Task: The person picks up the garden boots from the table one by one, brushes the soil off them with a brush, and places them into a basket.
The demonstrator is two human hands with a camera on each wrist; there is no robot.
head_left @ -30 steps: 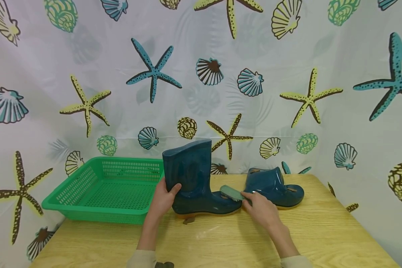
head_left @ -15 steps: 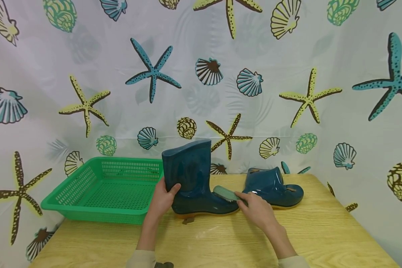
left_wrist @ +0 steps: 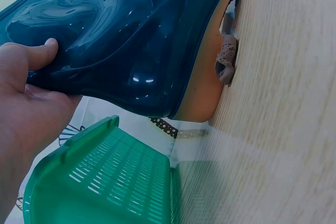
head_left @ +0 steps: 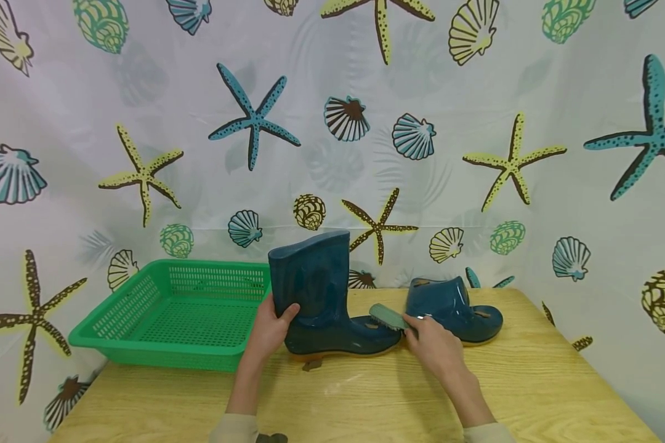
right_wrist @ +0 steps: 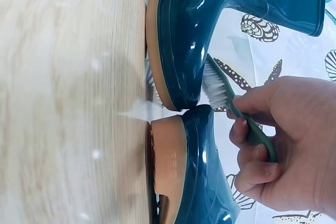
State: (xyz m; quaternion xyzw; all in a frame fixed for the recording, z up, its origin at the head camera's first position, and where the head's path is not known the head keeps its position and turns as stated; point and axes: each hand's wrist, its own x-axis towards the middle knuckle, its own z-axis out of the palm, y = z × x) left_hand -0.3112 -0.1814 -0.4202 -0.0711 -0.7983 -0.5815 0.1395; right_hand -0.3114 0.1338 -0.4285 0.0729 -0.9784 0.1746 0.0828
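A blue rain boot [head_left: 316, 289] stands upright on the table, with a brown patch on its foot. My left hand [head_left: 270, 326] grips the back of its shaft just above the ankle, thumb on the near side [left_wrist: 31, 77]. The right hand [head_left: 435, 347] holds a green scrub brush [head_left: 386, 316] by its handle, fingers curled round it. White bristles point down at the top of the boot's toe, as the right wrist view shows. Just right of that toe lies a second blue boot [head_left: 438, 304], its shaft bent over, with another brown patch on its foot.
A green perforated plastic basket [head_left: 161, 357] stands left of the upright boot. A small brown lump [left_wrist: 226, 59] lies on the wooden table [head_left: 354, 400] by the boot's heel. Behind hangs a white curtain [head_left: 332, 172] printed with shells and starfish.
The brush slid left up the boot's foot, then came back right toward the toe with my right hand. The left hand and both boots stay where they were.
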